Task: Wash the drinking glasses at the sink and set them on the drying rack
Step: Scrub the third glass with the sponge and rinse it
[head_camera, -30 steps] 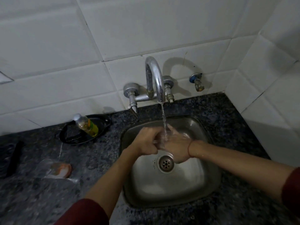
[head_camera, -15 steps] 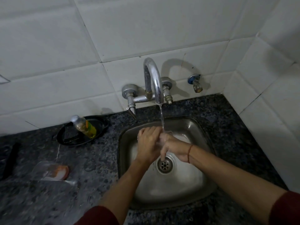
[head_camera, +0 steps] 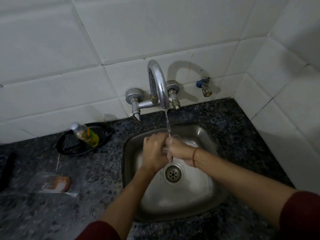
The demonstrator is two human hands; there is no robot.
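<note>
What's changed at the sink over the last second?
The left hand swung round, knuckles now toward the tap, and the right hand curled in over the drinking glass. Both still hold it under the running stream; the bottle is unmoved.

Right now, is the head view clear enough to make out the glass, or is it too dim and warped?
Head view: dim overall, sharp enough; the faucet throws a hard shadow on the tiles; wide-angle bends the tile lines; the clear glass between left hand and right hand barely shows under the stream.
</note>
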